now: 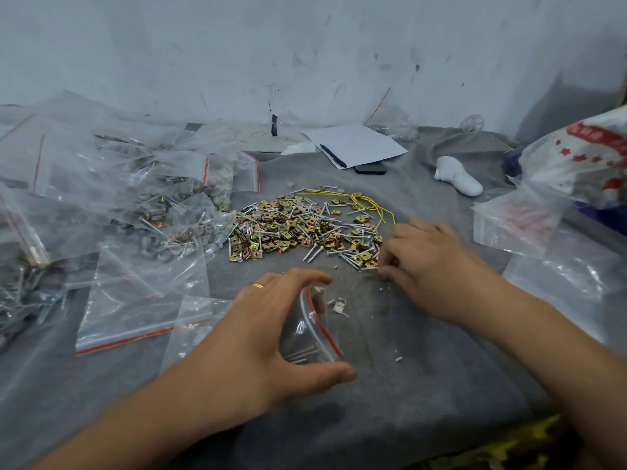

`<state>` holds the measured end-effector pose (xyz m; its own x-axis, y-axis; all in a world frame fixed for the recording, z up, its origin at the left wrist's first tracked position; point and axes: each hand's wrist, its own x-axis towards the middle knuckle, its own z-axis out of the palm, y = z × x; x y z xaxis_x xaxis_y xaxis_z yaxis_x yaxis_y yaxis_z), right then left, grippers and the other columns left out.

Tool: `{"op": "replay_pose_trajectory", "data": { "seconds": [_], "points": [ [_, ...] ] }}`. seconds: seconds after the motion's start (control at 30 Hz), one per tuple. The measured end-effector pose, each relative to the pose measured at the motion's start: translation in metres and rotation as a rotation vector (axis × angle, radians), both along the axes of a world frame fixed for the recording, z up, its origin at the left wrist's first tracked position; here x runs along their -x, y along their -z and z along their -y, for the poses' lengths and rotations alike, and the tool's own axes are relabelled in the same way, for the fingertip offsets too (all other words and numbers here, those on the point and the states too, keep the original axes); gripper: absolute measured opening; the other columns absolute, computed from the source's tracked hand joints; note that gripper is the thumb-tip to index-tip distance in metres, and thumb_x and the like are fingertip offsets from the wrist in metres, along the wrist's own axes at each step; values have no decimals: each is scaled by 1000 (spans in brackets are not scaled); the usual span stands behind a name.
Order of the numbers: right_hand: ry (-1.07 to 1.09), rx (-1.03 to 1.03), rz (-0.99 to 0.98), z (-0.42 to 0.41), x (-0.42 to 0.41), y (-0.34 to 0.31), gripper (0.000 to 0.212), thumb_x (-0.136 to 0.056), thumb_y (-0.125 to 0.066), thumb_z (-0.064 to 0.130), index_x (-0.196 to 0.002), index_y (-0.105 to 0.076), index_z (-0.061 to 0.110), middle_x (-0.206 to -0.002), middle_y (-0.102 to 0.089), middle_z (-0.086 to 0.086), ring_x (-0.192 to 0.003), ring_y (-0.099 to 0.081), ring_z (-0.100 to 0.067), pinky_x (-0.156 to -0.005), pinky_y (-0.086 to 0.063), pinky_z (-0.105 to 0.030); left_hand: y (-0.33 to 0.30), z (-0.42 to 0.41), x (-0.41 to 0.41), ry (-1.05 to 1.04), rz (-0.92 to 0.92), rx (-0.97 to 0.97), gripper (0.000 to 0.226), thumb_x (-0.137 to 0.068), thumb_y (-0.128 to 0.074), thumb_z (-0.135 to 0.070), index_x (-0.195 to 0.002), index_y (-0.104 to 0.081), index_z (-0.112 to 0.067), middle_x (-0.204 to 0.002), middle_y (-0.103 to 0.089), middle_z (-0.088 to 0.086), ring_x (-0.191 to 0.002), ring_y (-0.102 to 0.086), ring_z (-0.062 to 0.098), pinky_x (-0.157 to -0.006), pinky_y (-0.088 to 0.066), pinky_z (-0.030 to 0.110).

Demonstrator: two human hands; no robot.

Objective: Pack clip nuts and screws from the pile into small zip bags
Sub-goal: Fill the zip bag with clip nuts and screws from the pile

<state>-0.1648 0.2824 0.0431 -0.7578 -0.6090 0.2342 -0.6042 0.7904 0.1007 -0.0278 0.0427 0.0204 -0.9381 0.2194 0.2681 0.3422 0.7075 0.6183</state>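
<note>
Zip bag [314, 329] gripped open in curled left hand [271, 329]; right hand [429, 256] pinches a screw [369, 267] at pile [302, 228] edge

Light's soft and dim here, cool and even, no hard shadows on the grey cloth [424, 395], only faint darkening under the forearms. Glare flickers off the clear zip bags [112, 205] at left. The right hand [431, 256] is smeared with motion blur. Wide-angle bending curves the edges, and the corners go soft and murky
</note>
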Motion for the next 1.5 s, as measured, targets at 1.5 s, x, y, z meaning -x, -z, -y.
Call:
{"op": "replay_pose_trajectory", "data": {
  "seconds": [1.5],
  "points": [
    [7, 1316, 474, 3, -47, -23, 26, -101, -64, 31, -85, -83, 27, -97, -80, 1, -98, -73, -20, -104, -54, -49, -29, 12, 1, -45, -191, -482, 75, -66, -87, -58, -135, -64, -39, -121, -74, -14, -117, -67, 1, -98, -46, 10]
  ]
}}
